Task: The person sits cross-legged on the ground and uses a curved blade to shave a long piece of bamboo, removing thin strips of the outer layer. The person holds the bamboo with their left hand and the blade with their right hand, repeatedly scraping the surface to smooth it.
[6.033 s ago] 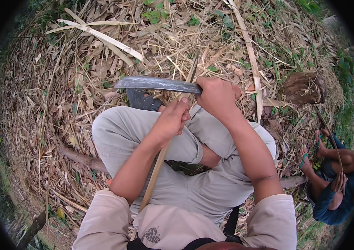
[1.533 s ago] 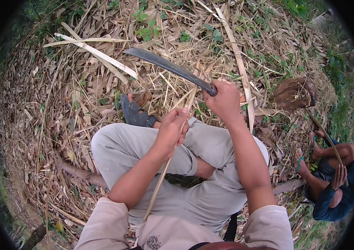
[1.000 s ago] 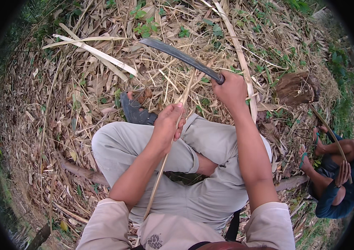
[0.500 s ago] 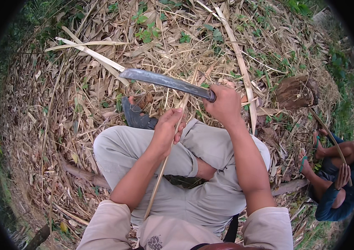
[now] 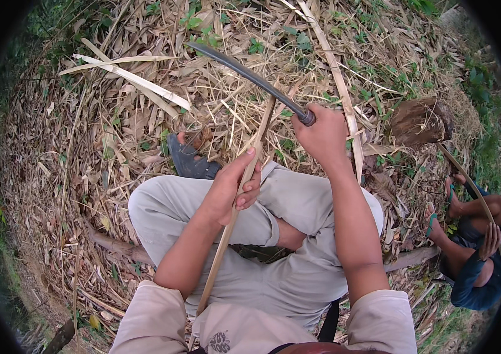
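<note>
Our left hand [image 5: 240, 186] gripping a pale strip [image 5: 221, 252] slanting over our lap [image 5: 291, 274], partly hidden by our shirt [image 5: 256, 324], our right hand [image 5: 323, 134] wrapped round a curved knife [image 5: 242, 71], its handle [image 5: 308, 118] mostly covered.

machete [image 5: 253, 78]: 1 | held strips [image 5: 221, 251]: 2 | crossed strips [image 5: 126, 75]: 3 | stump [image 5: 418, 123]: 1

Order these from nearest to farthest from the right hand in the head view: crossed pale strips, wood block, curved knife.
1. Curved knife, held in the right hand.
2. Wood block, off to its right.
3. Crossed pale strips, upper left.
</note>
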The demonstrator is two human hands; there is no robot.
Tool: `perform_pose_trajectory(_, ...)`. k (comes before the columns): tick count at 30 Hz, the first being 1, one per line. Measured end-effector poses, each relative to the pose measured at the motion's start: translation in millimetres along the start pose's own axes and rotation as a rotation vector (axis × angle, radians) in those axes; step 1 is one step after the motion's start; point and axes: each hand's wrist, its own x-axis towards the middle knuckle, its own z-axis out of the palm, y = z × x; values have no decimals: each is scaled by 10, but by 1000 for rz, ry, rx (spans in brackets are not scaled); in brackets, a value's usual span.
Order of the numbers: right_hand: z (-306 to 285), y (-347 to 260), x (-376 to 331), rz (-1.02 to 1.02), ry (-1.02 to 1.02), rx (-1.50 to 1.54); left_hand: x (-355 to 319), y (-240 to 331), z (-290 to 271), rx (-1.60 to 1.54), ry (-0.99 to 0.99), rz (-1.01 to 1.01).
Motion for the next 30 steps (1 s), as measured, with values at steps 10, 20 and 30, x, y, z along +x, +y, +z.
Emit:
perform_pose_trajectory(10,130,-110,-213,-261,-3,-18,-6,40,-49,64,-28,-54)
perform_pose_trajectory(20,165,-145,-330,-424,-19,27,38,22,-60,298,58,55)
perform_pose_trajectory(30,170,-151,-353,-450,-17,25,-22,113,-46,253,158,137)
